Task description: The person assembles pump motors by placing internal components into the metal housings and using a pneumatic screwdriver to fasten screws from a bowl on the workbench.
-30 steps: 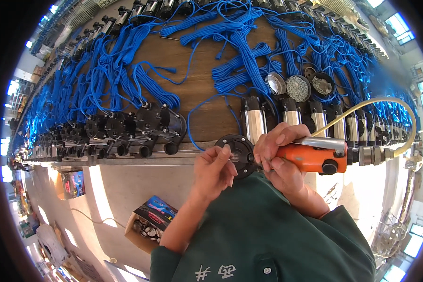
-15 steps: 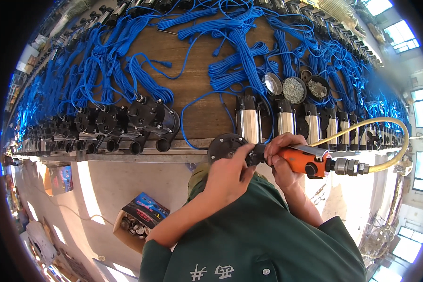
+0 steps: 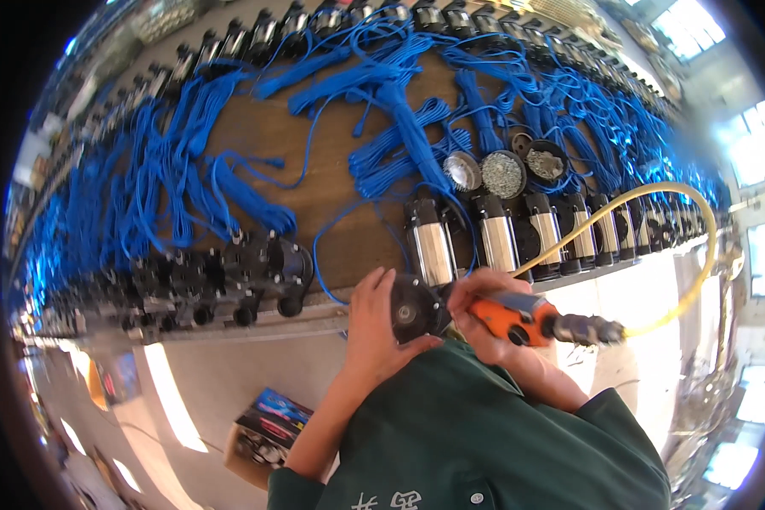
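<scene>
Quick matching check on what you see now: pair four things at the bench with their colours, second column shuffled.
1 power tool in the right hand
2 hose on the tool
3 wire bundles on the bench
4 round pump part held by the left hand

a blue
b black
c orange
d yellow

Pairs: 1-c, 2-d, 3-a, 4-b

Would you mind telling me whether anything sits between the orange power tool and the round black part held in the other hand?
Nothing visible does: the orange power tool in the right hand meets the round black part, which the left hand steadies.
</scene>
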`<state>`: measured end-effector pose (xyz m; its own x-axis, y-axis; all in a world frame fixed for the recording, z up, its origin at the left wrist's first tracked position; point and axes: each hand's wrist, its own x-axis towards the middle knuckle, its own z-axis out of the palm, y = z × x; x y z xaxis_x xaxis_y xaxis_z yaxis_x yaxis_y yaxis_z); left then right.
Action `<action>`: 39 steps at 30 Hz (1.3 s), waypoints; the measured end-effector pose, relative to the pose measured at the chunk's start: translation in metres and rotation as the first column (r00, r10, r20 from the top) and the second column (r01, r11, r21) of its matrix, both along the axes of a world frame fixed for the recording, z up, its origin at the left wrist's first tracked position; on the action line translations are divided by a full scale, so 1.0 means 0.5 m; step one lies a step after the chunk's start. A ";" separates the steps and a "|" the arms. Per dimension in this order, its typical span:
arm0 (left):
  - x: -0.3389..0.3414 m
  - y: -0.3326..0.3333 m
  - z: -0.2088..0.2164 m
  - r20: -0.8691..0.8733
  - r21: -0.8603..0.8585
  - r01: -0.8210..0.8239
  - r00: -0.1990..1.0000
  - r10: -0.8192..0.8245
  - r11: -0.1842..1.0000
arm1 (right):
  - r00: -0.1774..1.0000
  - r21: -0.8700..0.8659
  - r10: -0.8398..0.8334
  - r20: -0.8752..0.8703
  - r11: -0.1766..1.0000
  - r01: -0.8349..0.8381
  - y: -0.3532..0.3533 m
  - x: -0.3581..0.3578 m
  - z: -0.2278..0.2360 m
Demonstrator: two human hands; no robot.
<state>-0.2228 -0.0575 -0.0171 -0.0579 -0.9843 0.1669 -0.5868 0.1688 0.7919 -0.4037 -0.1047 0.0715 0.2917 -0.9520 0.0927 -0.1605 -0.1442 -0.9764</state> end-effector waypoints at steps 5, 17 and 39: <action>-0.035 -0.238 0.024 0.076 -0.189 0.105 0.993 -0.092 0.976 | 0.916 -0.527 -0.259 0.306 0.756 0.389 0.028 -0.098 0.060; -0.264 -0.597 -0.190 0.688 0.014 0.585 0.583 -0.433 0.811 | 0.597 -0.086 -0.571 0.563 0.678 0.730 0.136 -0.280 -0.011; -0.016 0.048 0.068 0.311 0.018 -0.140 0.942 0.128 0.990 | 0.696 0.118 -0.447 0.562 0.876 0.467 0.016 -0.170 -0.079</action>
<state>-0.2306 -0.0335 0.0169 0.0326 -0.9919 0.1230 -0.8184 0.0442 0.5730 -0.4888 -0.0967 0.0319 -0.2924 -0.9477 0.1279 0.3529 -0.2312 -0.9067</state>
